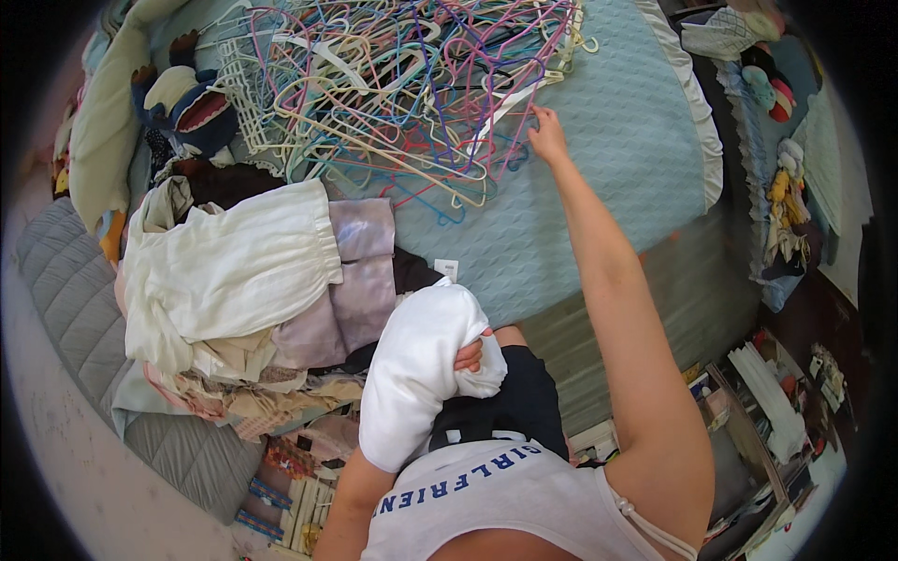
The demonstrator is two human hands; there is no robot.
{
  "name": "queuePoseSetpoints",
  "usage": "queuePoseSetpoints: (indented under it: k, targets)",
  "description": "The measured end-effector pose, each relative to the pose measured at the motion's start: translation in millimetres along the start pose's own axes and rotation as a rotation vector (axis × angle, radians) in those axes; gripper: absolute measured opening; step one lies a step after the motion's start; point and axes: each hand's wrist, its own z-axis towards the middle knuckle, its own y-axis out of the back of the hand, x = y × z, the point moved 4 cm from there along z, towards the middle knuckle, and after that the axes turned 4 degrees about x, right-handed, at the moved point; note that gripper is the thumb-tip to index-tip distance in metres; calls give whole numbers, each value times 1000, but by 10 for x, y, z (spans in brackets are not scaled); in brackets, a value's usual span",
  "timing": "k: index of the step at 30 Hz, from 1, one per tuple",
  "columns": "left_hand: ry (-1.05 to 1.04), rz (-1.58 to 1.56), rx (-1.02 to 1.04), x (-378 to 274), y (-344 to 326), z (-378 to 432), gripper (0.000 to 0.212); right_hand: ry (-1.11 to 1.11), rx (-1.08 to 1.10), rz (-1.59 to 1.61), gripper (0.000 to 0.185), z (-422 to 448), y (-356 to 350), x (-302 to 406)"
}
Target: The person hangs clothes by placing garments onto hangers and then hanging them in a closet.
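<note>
A white garment [421, 350] is draped over my left forearm and bunched at the front. The fingers of my left hand [468, 355] show from its folds, curled on the fabric; the rest of that hand is hidden. My right arm is stretched out over the bed. At the right edge of a tangled heap of plastic hangers [393, 91], the fingertips of my right hand [548, 139] meet a pink hanger [518, 144]. Whether they grip it cannot be told. Close by lies a white hanger [506, 111].
Piled clothes [235, 252] lie on the left, a cream ruffled garment on top and lilac satin [361, 280] beside it. Beyond sits a dark blue plush toy [193, 112]. A light blue quilted cover [624, 126] spreads over the bed. An open drawer [747, 428] stands at lower right.
</note>
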Motion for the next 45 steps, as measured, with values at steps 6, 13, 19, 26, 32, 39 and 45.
queuePoseSetpoints:
  k: [6,13,19,26,32,39,45]
  targets:
    - [-44,0,-14,26,-21,-13,41,263,209,-607,13,-26,357,736]
    - [-77,19,10,-8,-78,59,42,-197,595,322,25,-667,936,1094]
    - [-77,41,27,18,-126,78,42,-581,473,701,28,-1242,1059,589]
    - [-96,76,36,50,-153,44,42,-694,395,614,28,-1903,1265,467]
    - [-106,120,45,154,-201,-34,40,-798,272,570,29,-2497,1268,66]
    - [-100,189,37,289,-214,-69,38,-448,227,-56,49,-2925,789,-238]
    - [-100,262,23,399,-234,-198,35,-137,354,-225,63,-2930,841,147]
